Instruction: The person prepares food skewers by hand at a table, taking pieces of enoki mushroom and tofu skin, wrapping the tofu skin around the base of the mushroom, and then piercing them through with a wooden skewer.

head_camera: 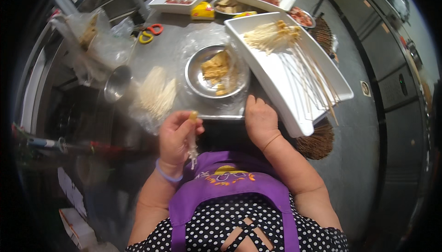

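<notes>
My left hand (174,136) pinches a small enoki roll (192,138), its yellowish wrapped end up and the pale strands hanging down in front of the purple apron. At the table's front edge, beside the white tray, is my right hand (261,119) with curled fingers; whether anything is in them is hidden. Between and beyond the hands stands a steel bowl (190,79) with folded yellow tofu skin (215,67) and clear plastic in it. Loose enoki mushrooms (157,93) lie on plastic at the left. In the white tray (279,86) rest skewered enoki rolls (272,36), sticks pointing towards me.
Scissors (151,33) with red and yellow handles lie at the back left, near plastic bags (107,41). Farther back are a tray of skewers (169,6), a yellow packet (202,10) and a bowl of meat (301,17). A broom (317,141) stands below the white tray.
</notes>
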The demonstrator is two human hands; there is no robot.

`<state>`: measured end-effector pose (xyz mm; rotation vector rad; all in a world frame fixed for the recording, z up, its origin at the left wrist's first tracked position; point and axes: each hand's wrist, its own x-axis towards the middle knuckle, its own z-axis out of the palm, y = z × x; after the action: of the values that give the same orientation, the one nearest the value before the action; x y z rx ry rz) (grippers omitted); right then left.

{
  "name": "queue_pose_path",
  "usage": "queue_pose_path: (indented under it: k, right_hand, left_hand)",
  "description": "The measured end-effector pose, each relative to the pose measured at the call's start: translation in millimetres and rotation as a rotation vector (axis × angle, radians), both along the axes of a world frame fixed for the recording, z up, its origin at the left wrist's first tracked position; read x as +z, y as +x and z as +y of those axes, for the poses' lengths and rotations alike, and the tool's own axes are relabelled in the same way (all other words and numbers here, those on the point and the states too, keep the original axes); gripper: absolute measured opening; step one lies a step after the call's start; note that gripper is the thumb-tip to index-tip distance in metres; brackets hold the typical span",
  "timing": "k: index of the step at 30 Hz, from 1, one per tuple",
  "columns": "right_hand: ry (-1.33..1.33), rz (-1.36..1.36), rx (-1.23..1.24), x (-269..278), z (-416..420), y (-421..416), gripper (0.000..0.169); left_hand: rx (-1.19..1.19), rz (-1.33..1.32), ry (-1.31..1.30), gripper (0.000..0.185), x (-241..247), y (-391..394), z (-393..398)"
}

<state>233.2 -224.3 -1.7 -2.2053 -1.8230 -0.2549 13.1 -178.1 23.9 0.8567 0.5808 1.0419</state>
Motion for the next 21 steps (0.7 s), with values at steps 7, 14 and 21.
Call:
queue_pose_path:
  k: [7, 14, 21]
  right_hand:
    - [-0.081, 0.136, -0.016, -13.4, -0.9, 4.4, 0.009]
    - [-0.174, 0.358, -0.055, -1.6, -34.2, 3.7, 0.016]
    - [-0.317, 0.689, -0.140, 21.7, -142.5, 17.6, 0.026]
  left_hand:
    - [-0.014, -0.099, -0.025, 0.020, 1.3, -11.8, 4.7]
    - [-0.085, -0.294, -0.134, 0.028, 4.4, -14.5, 10.4]
    - [-0.012, -0.243, -0.099, 0.027, -4.4, -19.2, 14.8]
